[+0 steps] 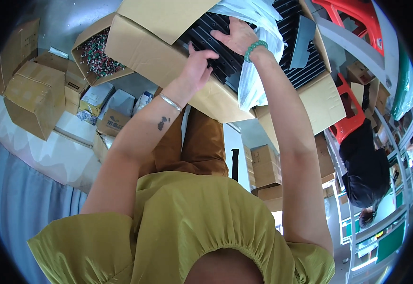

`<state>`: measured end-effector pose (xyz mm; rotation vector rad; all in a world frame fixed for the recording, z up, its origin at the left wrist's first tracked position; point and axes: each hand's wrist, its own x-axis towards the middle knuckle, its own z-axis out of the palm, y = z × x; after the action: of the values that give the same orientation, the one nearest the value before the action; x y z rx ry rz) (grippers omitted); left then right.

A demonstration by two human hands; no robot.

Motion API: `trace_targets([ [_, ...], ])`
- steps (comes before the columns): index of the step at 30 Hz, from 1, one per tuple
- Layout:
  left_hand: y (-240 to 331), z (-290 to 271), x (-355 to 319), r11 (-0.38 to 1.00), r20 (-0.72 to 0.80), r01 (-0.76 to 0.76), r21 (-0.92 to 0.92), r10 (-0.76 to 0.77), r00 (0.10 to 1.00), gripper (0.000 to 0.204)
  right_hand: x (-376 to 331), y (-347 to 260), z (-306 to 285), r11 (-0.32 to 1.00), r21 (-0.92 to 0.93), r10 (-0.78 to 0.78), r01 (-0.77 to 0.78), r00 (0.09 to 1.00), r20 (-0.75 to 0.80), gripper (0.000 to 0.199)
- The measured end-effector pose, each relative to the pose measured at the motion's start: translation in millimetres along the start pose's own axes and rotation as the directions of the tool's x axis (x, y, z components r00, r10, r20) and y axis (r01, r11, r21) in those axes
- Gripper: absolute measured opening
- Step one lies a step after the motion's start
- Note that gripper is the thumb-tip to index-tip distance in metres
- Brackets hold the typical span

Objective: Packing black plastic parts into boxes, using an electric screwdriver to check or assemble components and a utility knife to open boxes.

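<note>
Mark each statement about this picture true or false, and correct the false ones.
1. Both hands reach into a cardboard box of black ribbed parts. True: the left hand and right hand both rest on them.
2. The right wrist wears a red bracelet. False: the bracelet is of green beads.
3. A clear plastic liner hangs over the box edge. True.
4. The smaller open box on the left holds black ribbed parts too. False: it holds many small red, green and white pieces.
5. The left wrist is bare. False: it wears a thin silver bangle.
</note>
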<state>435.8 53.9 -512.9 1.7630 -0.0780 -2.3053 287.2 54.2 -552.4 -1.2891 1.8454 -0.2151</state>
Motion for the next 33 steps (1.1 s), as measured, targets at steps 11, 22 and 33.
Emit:
trace_targets([
  [11, -36, 10, 21, 0.953, -0.031, -0.296, 0.058, 0.298, 0.954, 0.091, -5, -12, -15, 0.993, -0.083, 0.099, -0.088, 0.986, 0.133, 0.063],
  [22, -1, -9, -8, 0.993, 0.081, -0.083, 0.084, 0.077, 0.994, 0.068, -63, 59, -88, 0.901, -0.195, 0.105, -0.388, 0.629, -0.77, 0.017],
  [33, 19, -44, -16, 0.981, 0.106, -0.062, 0.183, 0.043, 0.993, 0.066, -103, 4, -121, 0.076, 0.997, 0.209, 0.025, 0.977, -0.041, 0.025],
])
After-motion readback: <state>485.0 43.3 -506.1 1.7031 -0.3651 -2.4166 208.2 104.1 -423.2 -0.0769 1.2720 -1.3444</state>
